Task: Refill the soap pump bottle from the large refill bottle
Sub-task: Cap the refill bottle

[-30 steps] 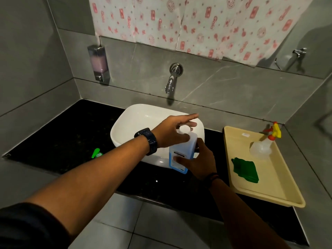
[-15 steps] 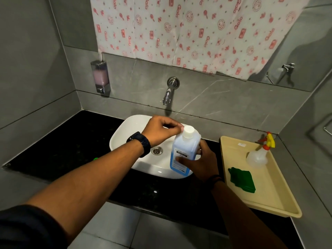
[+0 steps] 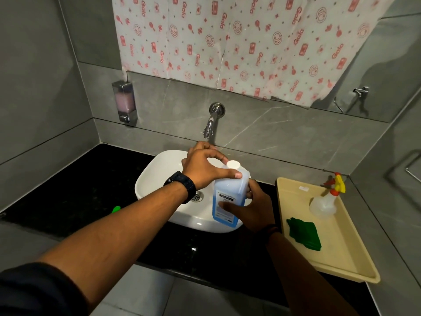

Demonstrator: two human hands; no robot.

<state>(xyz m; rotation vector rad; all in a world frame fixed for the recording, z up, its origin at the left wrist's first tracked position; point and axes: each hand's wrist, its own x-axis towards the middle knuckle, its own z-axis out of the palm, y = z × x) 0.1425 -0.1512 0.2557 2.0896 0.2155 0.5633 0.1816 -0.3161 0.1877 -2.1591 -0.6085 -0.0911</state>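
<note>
Over the front rim of the sink (image 3: pixel 145 179), gripping the refill bottle (image 3: pixel 227 192) round its lower body with the right hand (image 3: pixel 252 208), curling the left hand (image 3: pixel 205 165) round the white cap (image 3: pixel 233 164). Probably feeling heavy, partly full, smooth and slippery; best holding the flat sides firmly.

Refill bottle (image 3: pixel 229 197), white cap (image 3: pixel 233 164) on

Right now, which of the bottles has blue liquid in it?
The white-capped bottle that the right hand grips at the basin. The spray bottle on the tray looks clear, and the wall dispenser holds something pinkish.
</note>
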